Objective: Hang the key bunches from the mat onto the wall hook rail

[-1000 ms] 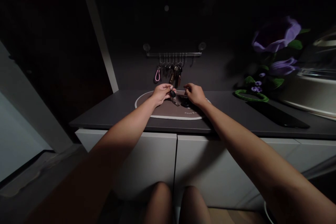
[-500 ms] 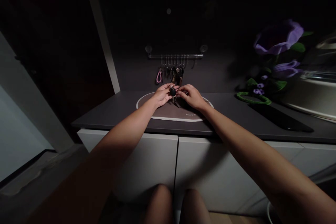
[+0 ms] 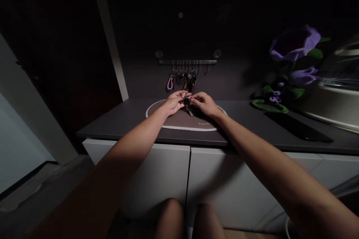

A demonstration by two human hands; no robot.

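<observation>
Between my two hands, just above an oval brown mat with a pale rim (image 3: 182, 122), is a bunch of keys (image 3: 186, 101) with a black head and a ring. My left hand (image 3: 174, 103) pinches the ring from the left, palm turned partly up. From the right, the fingertips of my right hand (image 3: 204, 103) close on the same bunch near its ring. A flat metal piece hangs below the black head. Fingers hide part of the ring, so its exact shape is unclear.
A clear rail (image 3: 187, 61) on the dark wall carries hooks with several keys and a pink loop (image 3: 169, 82). On the right of the counter (image 3: 112, 117) are a black flat object (image 3: 298, 127), purple knitted flowers (image 3: 297, 44) and a pale domed appliance (image 3: 339, 101).
The key bunch has shifted slightly right, and its black head has turned a little. Both hands keep hold at nearly the same place. The view has tilted slightly.
</observation>
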